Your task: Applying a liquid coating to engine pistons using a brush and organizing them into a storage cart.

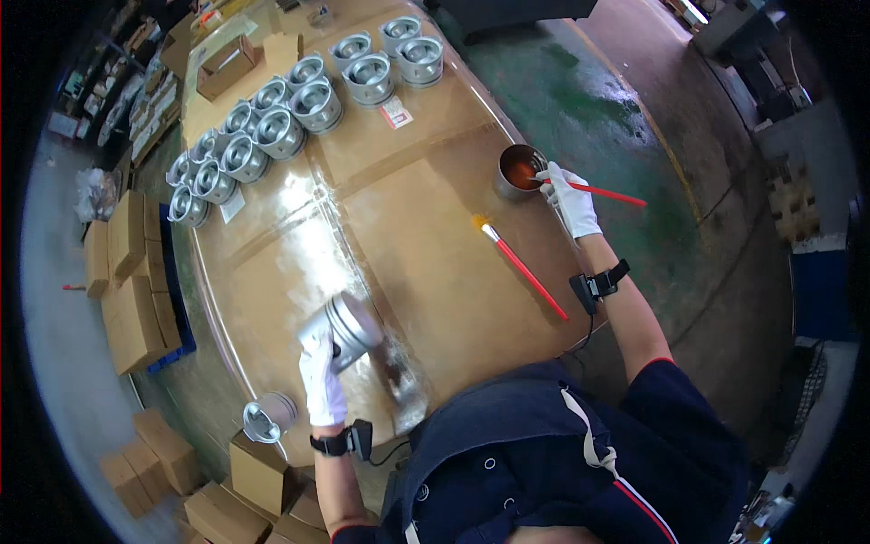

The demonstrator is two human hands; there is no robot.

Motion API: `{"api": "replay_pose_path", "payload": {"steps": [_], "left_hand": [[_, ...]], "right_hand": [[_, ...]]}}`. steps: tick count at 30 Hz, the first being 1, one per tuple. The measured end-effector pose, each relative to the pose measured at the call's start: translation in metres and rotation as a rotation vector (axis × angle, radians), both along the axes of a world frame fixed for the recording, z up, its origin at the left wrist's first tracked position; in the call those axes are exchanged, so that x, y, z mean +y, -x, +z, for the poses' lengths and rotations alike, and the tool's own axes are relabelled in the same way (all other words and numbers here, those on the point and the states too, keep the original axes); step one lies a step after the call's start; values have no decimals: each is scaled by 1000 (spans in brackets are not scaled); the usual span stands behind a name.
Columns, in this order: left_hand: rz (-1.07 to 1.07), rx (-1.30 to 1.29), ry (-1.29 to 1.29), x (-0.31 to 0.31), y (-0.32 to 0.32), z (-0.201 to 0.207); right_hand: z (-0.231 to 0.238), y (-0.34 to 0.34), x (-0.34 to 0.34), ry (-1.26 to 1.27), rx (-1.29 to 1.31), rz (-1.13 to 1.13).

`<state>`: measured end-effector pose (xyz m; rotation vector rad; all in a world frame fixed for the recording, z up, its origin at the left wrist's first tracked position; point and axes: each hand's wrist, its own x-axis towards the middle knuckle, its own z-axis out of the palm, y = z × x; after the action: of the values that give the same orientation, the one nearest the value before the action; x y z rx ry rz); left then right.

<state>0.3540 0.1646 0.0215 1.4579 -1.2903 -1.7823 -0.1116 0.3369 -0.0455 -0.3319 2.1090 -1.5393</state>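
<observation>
Head view: left hand (319, 374), white-gloved, lower left of centre, has its fingers closed round the skirt end of a silver piston (343, 331). The piston is tilted, ringed end toward upper right, slightly blurred; can't tell if it clears the table (417, 208).

Right hand (573, 204), also gloved, right of centre, is pinching a red-handled brush (607, 192) between its fingers. Brush's inner end is over the mouth of a metal cup (507, 186) holding orange-red liquid (520, 172); can't tell from here if the bristles touch it.

Second brush (530, 272) lies on the table below the cup, bristles up-left. Spare piston (269, 417) lies on its side, lower left, near the table edge. Piston group (276, 134) stands across the upper left to top centre, by an open carton (227, 68).
</observation>
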Motion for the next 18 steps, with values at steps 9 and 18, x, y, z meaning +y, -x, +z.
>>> {"api": "replay_pose_path", "payload": {"steps": [9, 18], "left_hand": [[25, 558, -154, 14, 97, -49], [277, 1010, -752, 11, 114, -21]], "right_hand": [[86, -121, -42, 246, -61, 201], [90, -176, -76, 176, -230, 347]]}}
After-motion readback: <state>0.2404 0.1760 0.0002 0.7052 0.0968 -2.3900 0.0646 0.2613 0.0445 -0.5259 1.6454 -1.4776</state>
